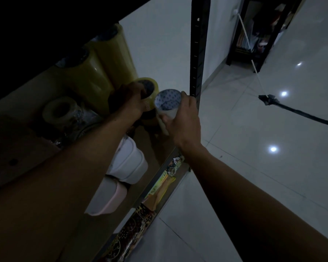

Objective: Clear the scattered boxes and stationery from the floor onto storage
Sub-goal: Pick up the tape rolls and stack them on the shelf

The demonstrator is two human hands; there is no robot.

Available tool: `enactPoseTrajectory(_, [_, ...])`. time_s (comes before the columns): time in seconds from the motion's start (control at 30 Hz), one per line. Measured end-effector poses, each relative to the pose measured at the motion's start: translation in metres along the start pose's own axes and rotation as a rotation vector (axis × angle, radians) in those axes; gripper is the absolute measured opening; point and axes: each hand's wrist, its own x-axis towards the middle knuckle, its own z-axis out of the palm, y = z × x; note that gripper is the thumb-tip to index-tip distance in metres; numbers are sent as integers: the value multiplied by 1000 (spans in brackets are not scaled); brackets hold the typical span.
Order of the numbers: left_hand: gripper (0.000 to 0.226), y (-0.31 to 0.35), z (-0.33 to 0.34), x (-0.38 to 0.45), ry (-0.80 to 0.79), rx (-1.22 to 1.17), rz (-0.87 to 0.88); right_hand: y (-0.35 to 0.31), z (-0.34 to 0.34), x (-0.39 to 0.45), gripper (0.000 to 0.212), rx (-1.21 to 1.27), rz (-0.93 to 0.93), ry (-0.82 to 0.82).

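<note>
I reach with both arms onto a dim wooden shelf (155,148) of a black metal rack. My right hand (182,120) grips a white tape roll (168,103) with a blue patterned core, held over the shelf's right end. Just left of it, my left hand (131,99) holds a yellowish clear tape roll (150,87) by its rim. The two rolls nearly touch. Behind them stand tall stacks of yellowish tape rolls (102,63).
The rack's black upright post (197,53) stands right beside my right hand. Another clear tape roll (60,110), a cardboard box (17,148) and white containers (129,161) sit on the shelf. Patterned packs (133,229) fill the shelf below. A mop (269,99) lies on the tiled floor.
</note>
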Motion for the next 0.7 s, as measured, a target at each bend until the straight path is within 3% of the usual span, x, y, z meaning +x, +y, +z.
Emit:
enactPoseTrajectory(0.23, [39,4,-3,-6,-24,-14,-17,7,-1,1,84,39,-10,-29])
enactPoseTrajectory(0.4, [48,3,-5,-10,-8,-7,0,6,-9,-1,102,112,35,-92])
enactPoseTrajectory(0.53, [39,8,-3,-16,64,1,36,9,-16,-10,105,97,33,-113])
enactPoseTrajectory(0.7, [21,21,1,-30,209,-54,91,23,-29,-33,93,44,-21,-57])
